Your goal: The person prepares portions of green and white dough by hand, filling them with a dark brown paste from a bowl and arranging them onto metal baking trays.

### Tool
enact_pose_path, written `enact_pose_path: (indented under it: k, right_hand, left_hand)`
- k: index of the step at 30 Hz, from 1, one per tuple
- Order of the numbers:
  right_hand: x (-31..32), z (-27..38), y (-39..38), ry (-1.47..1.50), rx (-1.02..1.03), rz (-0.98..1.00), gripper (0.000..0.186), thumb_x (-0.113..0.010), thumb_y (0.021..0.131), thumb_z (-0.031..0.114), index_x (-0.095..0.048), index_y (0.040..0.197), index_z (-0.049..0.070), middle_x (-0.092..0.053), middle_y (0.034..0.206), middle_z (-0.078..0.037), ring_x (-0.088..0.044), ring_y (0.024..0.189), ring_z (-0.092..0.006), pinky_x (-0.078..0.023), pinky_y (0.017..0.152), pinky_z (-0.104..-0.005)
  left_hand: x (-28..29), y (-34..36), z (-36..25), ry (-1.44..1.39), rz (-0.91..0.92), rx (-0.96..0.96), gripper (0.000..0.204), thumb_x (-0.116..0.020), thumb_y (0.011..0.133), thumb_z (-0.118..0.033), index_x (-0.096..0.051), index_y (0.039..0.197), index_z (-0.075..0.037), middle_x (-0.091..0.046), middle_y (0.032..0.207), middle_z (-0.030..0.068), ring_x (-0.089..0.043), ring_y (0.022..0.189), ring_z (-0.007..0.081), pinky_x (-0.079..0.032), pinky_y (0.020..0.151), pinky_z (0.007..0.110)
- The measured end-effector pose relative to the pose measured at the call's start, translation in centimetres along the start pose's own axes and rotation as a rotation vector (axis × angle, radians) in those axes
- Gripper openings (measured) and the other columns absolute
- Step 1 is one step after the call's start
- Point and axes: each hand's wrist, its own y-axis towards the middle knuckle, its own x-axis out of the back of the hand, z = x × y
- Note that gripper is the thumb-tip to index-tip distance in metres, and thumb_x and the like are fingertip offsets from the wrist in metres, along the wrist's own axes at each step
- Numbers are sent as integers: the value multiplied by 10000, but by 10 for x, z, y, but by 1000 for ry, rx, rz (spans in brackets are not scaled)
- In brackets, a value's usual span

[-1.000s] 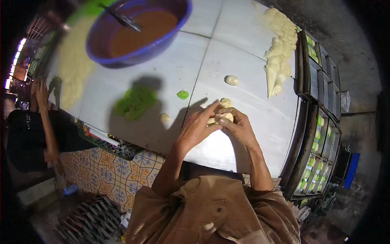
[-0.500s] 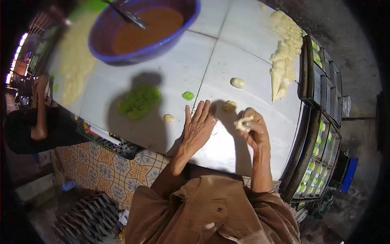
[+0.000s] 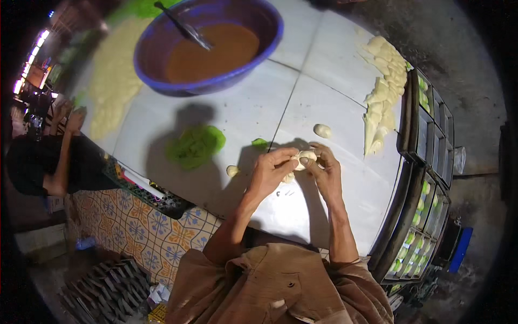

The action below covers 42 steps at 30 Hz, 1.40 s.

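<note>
A pale dough ball (image 3: 305, 157) is pinched between the fingertips of the left hand (image 3: 268, 174) and the right hand (image 3: 325, 174), both curled narrowly around it, just above the white table (image 3: 334, 102). Relative to the ball, a green patch (image 3: 195, 144) is seen to the left, a small lump (image 3: 322, 130) just beyond, and a blue bowl (image 3: 208, 46) far beyond-left.

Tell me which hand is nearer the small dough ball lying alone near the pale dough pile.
Right. The right hand sits just below the dough ball, apart from it. The left hand is farther, below and to its left. Both hands pinch a dough piece.
</note>
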Motion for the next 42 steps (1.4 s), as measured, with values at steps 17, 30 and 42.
enact_pose_path:
  k: [17, 30, 42]
  right_hand:
    - [-97, 85, 64, 606, -143, 462, 295, -677, 900, 242, -559, 1066, 29, -622, 892, -45, -624, 792, -131, -515, 720, -255]
    - [-215, 98, 258, -1361, 583, 951, 235, -566, 850, 138, -626, 1026, -6, -667, 911, -181, -652, 853, -313, -501, 756, -404]
    - [-197, 119, 243, -528, 140, 964, 159, -546, 982, 194, -575, 983, 37, -615, 749, -55, -599, 627, -124, -463, 554, -278]
  left_hand:
    - [8, 42, -29, -291, -534, -515, 914, -812, 796, -168, -243, 1485, 22, -508, 1377, 193, -554, 1178, 195, -458, 990, 322]
    - [88, 15, -5, -240, -453, -100, 339, -635, 918, -54, -582, 1248, 9, -664, 1131, 137, -660, 986, 196, -584, 844, 318]
    - [90, 27, -2, -304, -441, -89, 280, -607, 938, -48, -596, 1210, 19, -669, 1100, 148, -670, 958, 201, -584, 820, 328]
